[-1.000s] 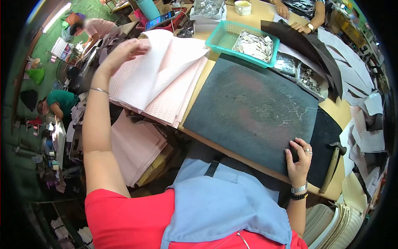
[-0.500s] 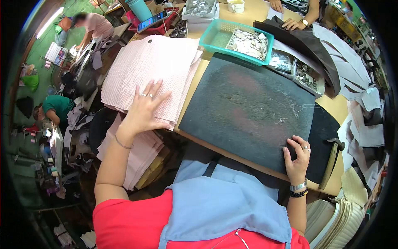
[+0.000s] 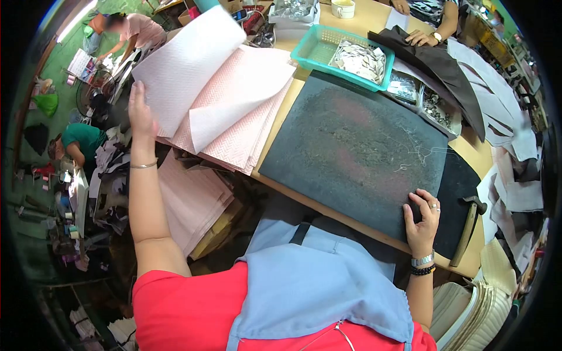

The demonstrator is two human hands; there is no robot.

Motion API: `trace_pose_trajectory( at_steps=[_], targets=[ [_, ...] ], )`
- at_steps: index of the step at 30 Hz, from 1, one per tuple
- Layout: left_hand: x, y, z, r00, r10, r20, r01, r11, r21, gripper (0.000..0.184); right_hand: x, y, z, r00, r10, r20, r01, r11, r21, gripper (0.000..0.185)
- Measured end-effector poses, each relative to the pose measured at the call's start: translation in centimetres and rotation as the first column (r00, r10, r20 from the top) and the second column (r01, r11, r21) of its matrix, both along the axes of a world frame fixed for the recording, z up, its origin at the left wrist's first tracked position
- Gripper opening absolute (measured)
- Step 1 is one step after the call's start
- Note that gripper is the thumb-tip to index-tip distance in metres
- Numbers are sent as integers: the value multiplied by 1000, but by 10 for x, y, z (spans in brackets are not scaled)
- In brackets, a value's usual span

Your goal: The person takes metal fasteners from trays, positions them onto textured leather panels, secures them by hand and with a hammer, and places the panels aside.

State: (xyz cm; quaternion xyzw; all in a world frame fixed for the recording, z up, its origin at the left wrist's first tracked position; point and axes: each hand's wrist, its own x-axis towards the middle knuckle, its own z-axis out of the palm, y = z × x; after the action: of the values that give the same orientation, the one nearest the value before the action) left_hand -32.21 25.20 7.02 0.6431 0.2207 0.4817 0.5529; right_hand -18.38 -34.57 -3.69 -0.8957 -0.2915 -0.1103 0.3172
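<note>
My left hand (image 3: 142, 111) is at the left edge of a lifted sheet (image 3: 187, 64), its fingers closed along that edge. The sheet's pale side shows, and it stands tilted above a stack of pink herringbone sheets (image 3: 252, 134). Another sheet (image 3: 228, 111) on the stack is folded partly over, pale side up. My right hand (image 3: 422, 223) rests on the near right edge of a worn black board (image 3: 293, 140), thumb and fingers apart, holding nothing. Loose white threads (image 3: 410, 153) lie on the board.
A hammer (image 3: 466, 231) lies right of the board. Behind it are a teal basket (image 3: 307, 52) of pale pieces and a box of metal parts (image 3: 438, 111). A co-worker's hand (image 3: 422, 38) rests on dark material (image 3: 404, 50). More pink sheets (image 3: 190, 205) sit lower left.
My left hand has moved left and up from lying flat on the stack. A sheet has been lifted and another folded over. My right hand has stayed on the board.
</note>
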Motion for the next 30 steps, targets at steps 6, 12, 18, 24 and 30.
trace_pose_trajectory(
  at_steps=[6,12,18,24,30],
  targets=[
    [-8,41,-52,697,-267,-665,477,865,153,66,0,2,5,1000,-10,20,10,1000,1,25],
    [6,-26,-76,363,518,-775,569,535,624,76,13,-26,13,1000,-13,22,12,999,36,26],
    [9,-9,-61,194,505,-841,599,618,509,81,119,-168,10,814,-579,35,580,811,-74,32],
    [21,-35,-67,313,559,-768,537,563,629,76,183,-231,-10,647,-745,-162,631,643,-434,45],
    [27,-142,-78,638,136,-758,571,577,584,59,212,-241,-6,704,-710,-31,568,588,-575,36]
  ],
)
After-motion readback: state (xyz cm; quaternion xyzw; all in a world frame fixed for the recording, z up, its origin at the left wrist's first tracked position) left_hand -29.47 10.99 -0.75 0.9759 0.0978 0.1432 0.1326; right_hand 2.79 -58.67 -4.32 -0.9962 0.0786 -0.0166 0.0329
